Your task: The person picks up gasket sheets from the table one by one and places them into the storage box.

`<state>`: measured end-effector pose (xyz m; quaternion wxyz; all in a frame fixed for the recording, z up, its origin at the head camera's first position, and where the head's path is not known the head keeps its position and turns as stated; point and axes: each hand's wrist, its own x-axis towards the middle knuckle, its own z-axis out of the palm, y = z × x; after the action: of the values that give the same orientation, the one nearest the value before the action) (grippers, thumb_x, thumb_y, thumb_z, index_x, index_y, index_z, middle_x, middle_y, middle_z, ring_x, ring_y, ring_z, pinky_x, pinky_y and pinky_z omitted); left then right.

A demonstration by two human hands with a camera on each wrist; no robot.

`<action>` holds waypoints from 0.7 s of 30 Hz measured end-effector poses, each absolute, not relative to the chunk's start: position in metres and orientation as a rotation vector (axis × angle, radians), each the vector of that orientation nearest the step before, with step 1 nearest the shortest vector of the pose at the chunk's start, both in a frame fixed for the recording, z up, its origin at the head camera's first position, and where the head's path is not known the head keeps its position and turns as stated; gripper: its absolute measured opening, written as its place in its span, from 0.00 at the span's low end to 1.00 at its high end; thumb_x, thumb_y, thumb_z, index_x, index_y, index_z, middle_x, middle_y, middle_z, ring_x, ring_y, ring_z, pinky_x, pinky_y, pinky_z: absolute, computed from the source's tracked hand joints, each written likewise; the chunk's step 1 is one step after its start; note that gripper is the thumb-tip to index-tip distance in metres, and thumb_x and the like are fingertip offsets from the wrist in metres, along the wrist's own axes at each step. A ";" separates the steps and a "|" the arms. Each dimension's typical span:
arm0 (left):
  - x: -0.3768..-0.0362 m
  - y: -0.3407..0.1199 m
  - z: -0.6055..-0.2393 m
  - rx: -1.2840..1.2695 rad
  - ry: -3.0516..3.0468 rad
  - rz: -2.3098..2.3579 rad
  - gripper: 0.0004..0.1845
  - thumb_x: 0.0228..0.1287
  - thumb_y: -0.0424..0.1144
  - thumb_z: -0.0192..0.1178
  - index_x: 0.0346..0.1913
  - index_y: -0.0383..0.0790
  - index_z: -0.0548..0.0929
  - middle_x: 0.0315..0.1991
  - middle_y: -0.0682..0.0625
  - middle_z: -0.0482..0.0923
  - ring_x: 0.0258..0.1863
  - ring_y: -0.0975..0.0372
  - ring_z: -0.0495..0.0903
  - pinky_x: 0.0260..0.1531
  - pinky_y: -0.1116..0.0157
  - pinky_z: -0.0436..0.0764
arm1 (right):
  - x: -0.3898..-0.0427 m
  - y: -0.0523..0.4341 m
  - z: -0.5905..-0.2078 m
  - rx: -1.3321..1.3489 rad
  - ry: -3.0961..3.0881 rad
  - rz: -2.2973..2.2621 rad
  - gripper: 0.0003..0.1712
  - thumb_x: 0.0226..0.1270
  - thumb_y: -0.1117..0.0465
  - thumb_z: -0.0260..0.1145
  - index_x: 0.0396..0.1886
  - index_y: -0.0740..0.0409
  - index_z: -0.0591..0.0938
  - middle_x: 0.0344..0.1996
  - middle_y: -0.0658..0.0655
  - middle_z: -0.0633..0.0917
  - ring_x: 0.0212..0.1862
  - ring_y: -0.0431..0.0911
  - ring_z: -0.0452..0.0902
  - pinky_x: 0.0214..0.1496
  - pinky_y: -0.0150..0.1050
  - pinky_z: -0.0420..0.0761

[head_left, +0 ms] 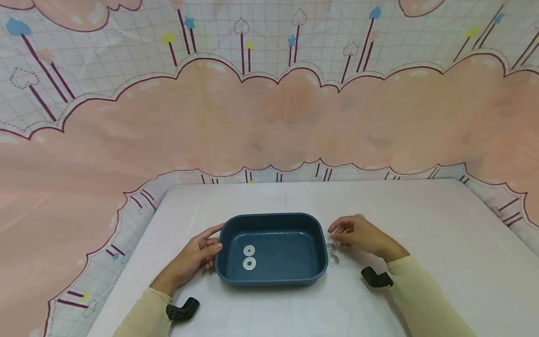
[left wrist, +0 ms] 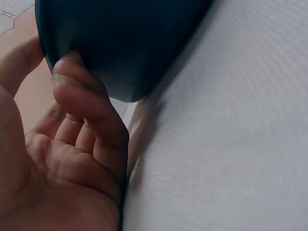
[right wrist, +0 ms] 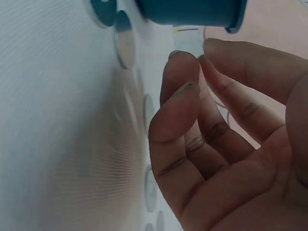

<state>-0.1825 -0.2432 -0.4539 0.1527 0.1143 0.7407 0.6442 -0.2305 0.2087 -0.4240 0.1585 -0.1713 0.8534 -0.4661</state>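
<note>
A dark blue rectangular tray (head_left: 273, 283) stands on the white table. Two silvery washers (head_left: 249, 263), flat discs with a centre hole, lie inside it toward the left. At the tray's left end, my left hand (head_left: 195, 252) holds the rim and outer wall; in the left wrist view, curled fingers (left wrist: 82, 96) meet the wall. My right hand (head_left: 362, 236) hovers beside the tray's right end, its fingers (right wrist: 180, 113) loosely bent and nothing showing between them. Close by it, more washers (head_left: 334, 260) lie on the table, partly hidden by the hand.
Another disc (head_left: 360, 215) peeks out behind the right hand. In the right wrist view, several discs (right wrist: 151, 187) lie in a line along the table. A pink and white patterned cloth (head_left: 269, 121) hangs behind the white tabletop (head_left: 252, 196).
</note>
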 end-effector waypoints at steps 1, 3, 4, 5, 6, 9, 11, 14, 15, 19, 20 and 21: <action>-0.183 -0.243 -0.454 0.321 2.126 1.847 0.34 0.75 0.38 0.56 0.78 0.40 0.55 0.30 0.57 0.74 0.25 0.67 0.74 0.26 0.71 0.75 | -0.231 0.208 -0.425 -0.486 2.444 -1.321 0.09 0.68 0.64 0.65 0.46 0.61 0.84 0.32 0.60 0.82 0.33 0.49 0.80 0.36 0.37 0.81; -0.183 -0.244 -0.455 0.318 2.128 1.847 0.34 0.75 0.38 0.56 0.78 0.40 0.55 0.30 0.57 0.74 0.25 0.67 0.74 0.26 0.71 0.75 | -0.231 0.208 -0.427 -0.471 2.460 -1.293 0.08 0.68 0.64 0.65 0.45 0.59 0.85 0.32 0.58 0.82 0.33 0.48 0.79 0.36 0.37 0.80; -0.183 -0.244 -0.456 0.317 2.128 1.849 0.34 0.75 0.38 0.56 0.78 0.40 0.55 0.30 0.57 0.74 0.25 0.67 0.74 0.26 0.71 0.75 | -0.231 0.209 -0.429 -0.469 2.466 -1.282 0.08 0.68 0.64 0.65 0.45 0.58 0.85 0.32 0.57 0.81 0.32 0.48 0.79 0.36 0.36 0.80; -0.183 -0.243 -0.456 0.318 2.126 1.850 0.34 0.75 0.38 0.56 0.78 0.40 0.55 0.30 0.57 0.74 0.25 0.67 0.74 0.26 0.71 0.75 | -0.232 0.209 -0.429 -0.465 2.468 -1.276 0.08 0.68 0.64 0.65 0.45 0.58 0.85 0.32 0.57 0.81 0.32 0.47 0.79 0.36 0.36 0.80; -0.183 -0.243 -0.456 0.320 2.126 1.852 0.34 0.75 0.38 0.56 0.78 0.39 0.55 0.30 0.57 0.73 0.25 0.67 0.74 0.26 0.71 0.75 | -0.232 0.209 -0.430 -0.464 2.465 -1.274 0.08 0.68 0.64 0.65 0.45 0.58 0.85 0.32 0.56 0.81 0.32 0.47 0.78 0.35 0.36 0.80; -0.183 -0.242 -0.455 0.331 2.119 1.858 0.35 0.75 0.38 0.56 0.78 0.39 0.54 0.30 0.58 0.73 0.25 0.67 0.74 0.26 0.71 0.75 | -0.233 0.210 -0.433 -0.493 2.437 -1.284 0.09 0.68 0.65 0.65 0.46 0.60 0.84 0.31 0.56 0.81 0.31 0.46 0.78 0.34 0.35 0.79; -0.183 -0.242 -0.455 0.338 2.114 1.862 0.35 0.75 0.38 0.55 0.78 0.39 0.54 0.30 0.58 0.73 0.24 0.67 0.74 0.26 0.71 0.75 | -0.233 0.210 -0.434 -0.516 2.416 -1.293 0.10 0.67 0.66 0.65 0.46 0.61 0.84 0.32 0.56 0.81 0.31 0.45 0.77 0.33 0.35 0.79; -0.183 -0.241 -0.454 0.339 2.114 1.862 0.34 0.75 0.37 0.55 0.78 0.39 0.54 0.30 0.58 0.73 0.24 0.68 0.74 0.26 0.71 0.74 | -0.233 0.210 -0.435 -0.545 2.420 -1.267 0.10 0.67 0.67 0.64 0.46 0.60 0.85 0.34 0.57 0.82 0.33 0.45 0.76 0.35 0.35 0.79; -0.183 -0.241 -0.454 0.337 2.116 1.861 0.34 0.75 0.37 0.55 0.78 0.39 0.54 0.30 0.58 0.74 0.24 0.68 0.74 0.26 0.71 0.74 | -0.234 0.210 -0.435 -0.551 2.431 -1.250 0.10 0.66 0.68 0.64 0.45 0.59 0.85 0.36 0.56 0.83 0.34 0.45 0.76 0.35 0.35 0.78; -0.182 -0.241 -0.453 0.327 2.129 1.854 0.35 0.75 0.38 0.55 0.78 0.39 0.54 0.30 0.58 0.73 0.24 0.68 0.74 0.26 0.71 0.75 | -0.234 0.208 -0.434 -0.592 2.479 -1.157 0.12 0.64 0.69 0.65 0.44 0.55 0.87 0.37 0.55 0.82 0.38 0.46 0.73 0.38 0.36 0.76; -0.182 -0.241 -0.453 0.326 2.132 1.852 0.35 0.75 0.38 0.55 0.78 0.39 0.54 0.30 0.58 0.73 0.24 0.68 0.74 0.26 0.71 0.75 | -0.233 0.208 -0.434 -0.605 2.488 -1.138 0.12 0.64 0.70 0.66 0.43 0.54 0.88 0.36 0.54 0.81 0.38 0.46 0.72 0.39 0.36 0.75; -0.182 -0.240 -0.452 0.327 2.133 1.850 0.35 0.75 0.38 0.55 0.78 0.39 0.54 0.30 0.58 0.73 0.24 0.68 0.74 0.26 0.71 0.75 | -0.233 0.207 -0.434 -0.619 2.491 -1.123 0.12 0.63 0.70 0.67 0.43 0.54 0.88 0.34 0.54 0.80 0.38 0.46 0.72 0.38 0.36 0.74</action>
<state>-0.1822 -0.2405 -0.4523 0.1488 0.1136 0.7421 0.6436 -0.2330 0.2073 -0.4338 0.1690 -0.2178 0.8764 -0.3949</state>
